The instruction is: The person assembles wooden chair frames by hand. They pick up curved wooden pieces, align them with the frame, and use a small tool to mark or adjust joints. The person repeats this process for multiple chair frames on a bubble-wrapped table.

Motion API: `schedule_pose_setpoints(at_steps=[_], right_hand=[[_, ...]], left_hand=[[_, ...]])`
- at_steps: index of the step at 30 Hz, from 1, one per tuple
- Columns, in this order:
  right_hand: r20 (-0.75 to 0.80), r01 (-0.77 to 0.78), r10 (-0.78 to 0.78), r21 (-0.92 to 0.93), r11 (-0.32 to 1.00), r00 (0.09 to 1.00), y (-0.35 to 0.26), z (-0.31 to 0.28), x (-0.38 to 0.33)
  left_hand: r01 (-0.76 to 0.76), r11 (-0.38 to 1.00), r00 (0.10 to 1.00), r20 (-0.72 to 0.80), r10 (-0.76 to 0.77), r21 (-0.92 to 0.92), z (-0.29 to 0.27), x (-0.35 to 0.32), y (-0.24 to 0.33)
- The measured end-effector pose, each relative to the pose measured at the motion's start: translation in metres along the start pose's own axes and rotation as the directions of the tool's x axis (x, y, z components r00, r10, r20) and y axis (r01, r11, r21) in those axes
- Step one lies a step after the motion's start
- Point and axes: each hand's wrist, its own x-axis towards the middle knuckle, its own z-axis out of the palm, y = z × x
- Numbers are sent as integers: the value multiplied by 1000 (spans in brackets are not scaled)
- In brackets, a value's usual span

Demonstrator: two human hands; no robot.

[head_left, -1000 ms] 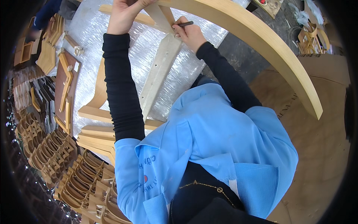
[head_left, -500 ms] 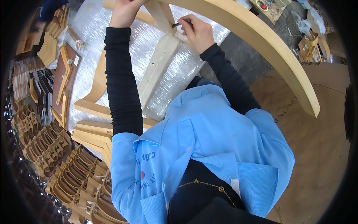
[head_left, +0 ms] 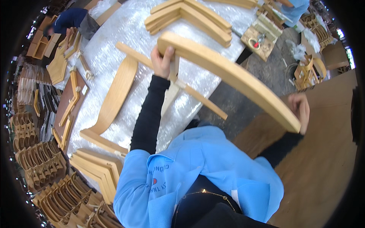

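My left hand point(head_left: 162, 60) is closed round the left end of a long, curved pale wooden rail point(head_left: 232, 74), with the thumb on top. The rail arcs rightward over the edge of the wrapped table. Beneath my left hand a short wooden piece point(head_left: 175, 68) meets a straight wooden bar point(head_left: 205, 102) and a pale block point(head_left: 170, 99). My right hand point(head_left: 299, 109) is beside the rail's right end, fingers curled and slightly blurred. Whatever it may hold is hidden. A wide curved wooden piece point(head_left: 118, 91) lies on the table to the left.
Angled wooden parts are stacked at the table's far side point(head_left: 190, 17) and near left point(head_left: 95, 171). A board with tape and small hardware point(head_left: 256, 43) stands at the back right. A brown cardboard sheet point(head_left: 327, 152) is at my right. A co-worker point(head_left: 72, 22) bends at far left.
My right hand has left the joint, where it held a small dark tool, and moved right to the rail's far end. My left hand stays at the left end. The whole view has shifted.
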Motion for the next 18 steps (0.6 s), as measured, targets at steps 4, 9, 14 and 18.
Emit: schedule_pose_setpoints(at_steps=[4,9,14,18], right_hand=[[77,-113,124,-129,985,989,-95,19,-33],[200,-11,269,-786,619,942,-121,89,11],[75,6,62,-681,732,995,-120,49,12],[-64,-55,30,-455,889,998,-75,59,49]], left_hand=[[-92,996,994,-53,92,4,16,-12,-9],[-149,989,983,-117,145,-25,27,-19,8],[-562,826,825,103,555,49,41,55,87],[-694,520,676,202,709,497,70,137,128]])
